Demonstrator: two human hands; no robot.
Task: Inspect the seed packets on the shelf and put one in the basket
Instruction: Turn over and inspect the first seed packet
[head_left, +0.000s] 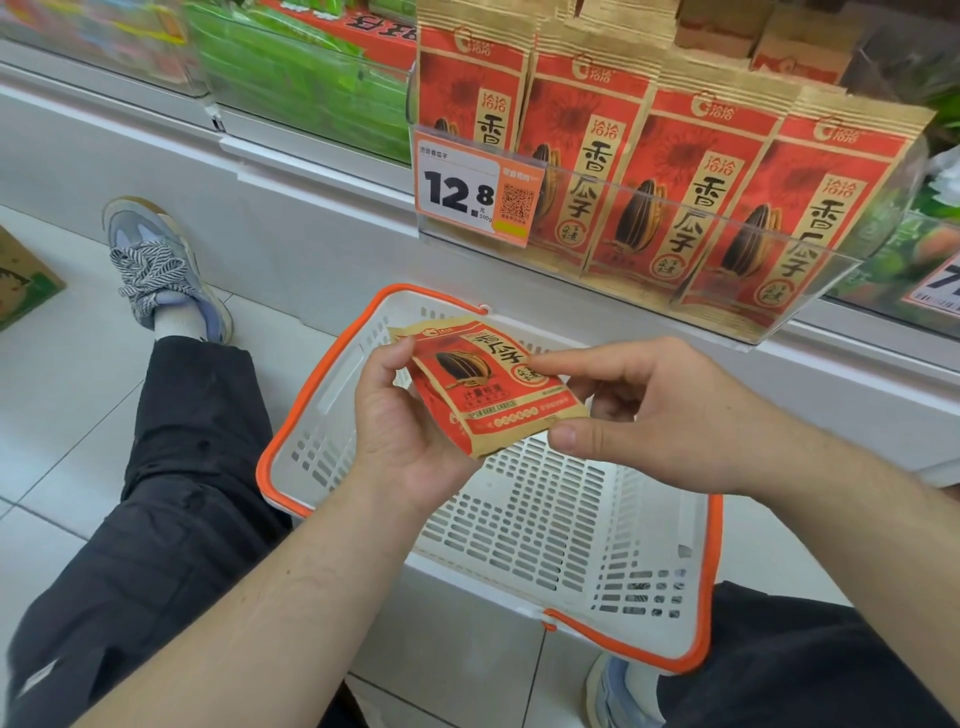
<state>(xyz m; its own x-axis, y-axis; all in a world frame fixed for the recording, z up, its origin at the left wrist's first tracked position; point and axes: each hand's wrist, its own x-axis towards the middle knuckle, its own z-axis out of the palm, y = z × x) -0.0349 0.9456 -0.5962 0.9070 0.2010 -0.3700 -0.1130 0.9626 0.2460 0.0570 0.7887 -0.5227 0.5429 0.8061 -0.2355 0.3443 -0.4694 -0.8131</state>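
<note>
I hold one red and tan sunflower seed packet (491, 384) above the white basket with orange rim (571, 525), face up and tilted. My left hand (410, 415) grips its left edge, thumb on top. My right hand (654, 410) pinches its right end between thumb and fingers. The basket sits on the floor between my knees and holds nothing. More packets of the same kind (675, 182) stand upright in a clear shelf bin just beyond the basket.
A price tag reading 12.8 (475, 189) hangs on the bin's left front. Green packets (311, 78) fill the shelf to the left. My left leg and shoe (161, 270) stretch over the white tiled floor. A cardboard box (21, 280) sits at far left.
</note>
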